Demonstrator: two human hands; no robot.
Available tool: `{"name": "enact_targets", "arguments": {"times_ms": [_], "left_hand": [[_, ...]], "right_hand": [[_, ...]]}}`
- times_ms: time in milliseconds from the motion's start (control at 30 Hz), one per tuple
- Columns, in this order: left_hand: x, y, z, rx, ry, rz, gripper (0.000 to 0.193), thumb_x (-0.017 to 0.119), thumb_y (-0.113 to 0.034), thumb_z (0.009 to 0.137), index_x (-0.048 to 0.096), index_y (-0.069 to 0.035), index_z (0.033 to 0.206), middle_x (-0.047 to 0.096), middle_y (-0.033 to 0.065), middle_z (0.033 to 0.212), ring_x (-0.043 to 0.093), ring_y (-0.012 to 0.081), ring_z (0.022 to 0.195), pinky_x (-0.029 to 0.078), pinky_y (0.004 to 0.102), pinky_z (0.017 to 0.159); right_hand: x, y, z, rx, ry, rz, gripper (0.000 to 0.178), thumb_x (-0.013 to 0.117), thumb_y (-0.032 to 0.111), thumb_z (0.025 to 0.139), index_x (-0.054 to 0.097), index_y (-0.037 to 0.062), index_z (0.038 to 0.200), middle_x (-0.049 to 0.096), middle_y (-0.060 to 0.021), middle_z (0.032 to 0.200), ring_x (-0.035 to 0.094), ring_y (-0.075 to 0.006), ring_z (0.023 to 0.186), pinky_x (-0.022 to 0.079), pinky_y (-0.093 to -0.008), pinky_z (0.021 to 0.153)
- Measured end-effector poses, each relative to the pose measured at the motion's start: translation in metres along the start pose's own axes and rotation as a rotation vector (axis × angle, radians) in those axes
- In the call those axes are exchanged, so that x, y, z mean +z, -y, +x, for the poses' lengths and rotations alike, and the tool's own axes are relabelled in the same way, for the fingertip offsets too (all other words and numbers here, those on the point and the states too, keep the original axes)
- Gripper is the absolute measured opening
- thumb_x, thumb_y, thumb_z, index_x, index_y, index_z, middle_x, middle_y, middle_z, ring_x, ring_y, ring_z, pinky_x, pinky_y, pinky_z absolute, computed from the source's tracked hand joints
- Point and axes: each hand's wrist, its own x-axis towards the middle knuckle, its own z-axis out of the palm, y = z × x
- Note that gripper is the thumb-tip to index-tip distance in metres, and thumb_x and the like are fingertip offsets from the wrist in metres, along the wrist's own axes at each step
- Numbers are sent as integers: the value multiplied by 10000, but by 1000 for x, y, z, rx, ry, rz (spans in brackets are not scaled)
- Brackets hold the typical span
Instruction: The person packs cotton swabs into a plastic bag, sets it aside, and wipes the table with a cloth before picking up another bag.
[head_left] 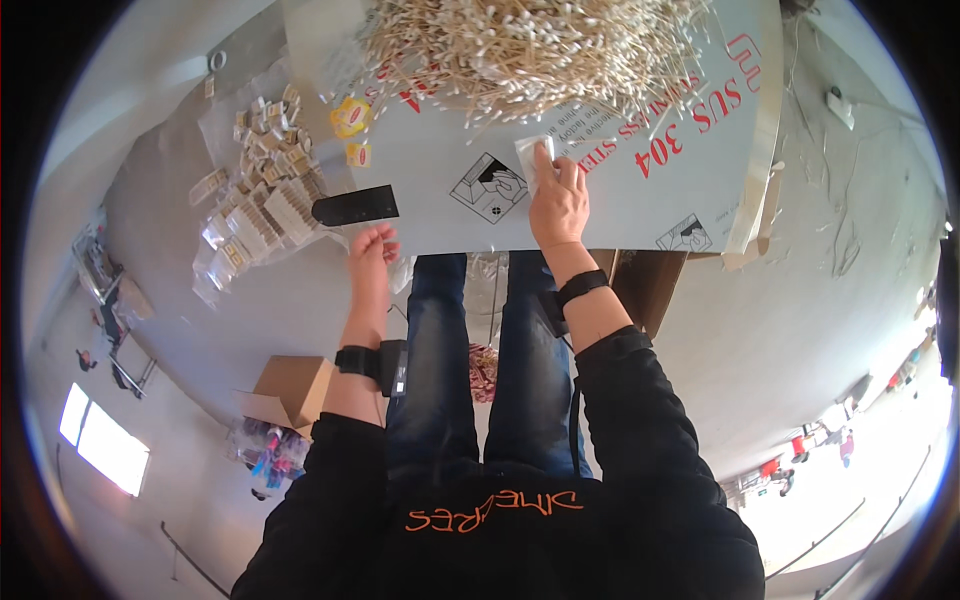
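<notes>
At the table's front, my right hand point(562, 208) has its thumb and fingers closed on a small whitish plastic bag point(526, 156), which lies just below the big pile of cotton swabs point(540, 55). What the bag holds is hard to make out. My left hand point(372, 245) hovers by the table's front edge, its fingers loosely bent and apart, with nothing visible in them. Just beyond it lies a flat black strip point(358, 206), one end rounded. Further left, several filled clear packets point(275, 212) are heaped in rows on plastic film.
Two yellow cards or packets point(351, 117) lie left of the swab pile. The tabletop point(430, 215) is a grey printed sheet. An open cardboard box point(290, 390) stands on the floor at left, another brown box point(645, 285) under the table at right.
</notes>
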Motion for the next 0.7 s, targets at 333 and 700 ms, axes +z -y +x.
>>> {"name": "enact_targets", "arguments": {"times_ms": [333,700], "left_hand": [[15,40,-12,-82,142,-64,218,395,-80,936,584,-54,1043,616,68,976,593,119,777,473,243,693],[9,18,23,-9,243,-51,240,373,-81,933,580,-47,1049,605,59,993,581,121,821,458,251,739]], "right_hand": [[28,53,32,-113,67,-71,534,543,-1,699,509,167,1204,484,-49,944,506,-267,887,456,-353,769],[37,76,4,-353,193,-115,510,539,39,712,533,173,1204,504,-43,956,520,-249,883,463,-353,753]]}}
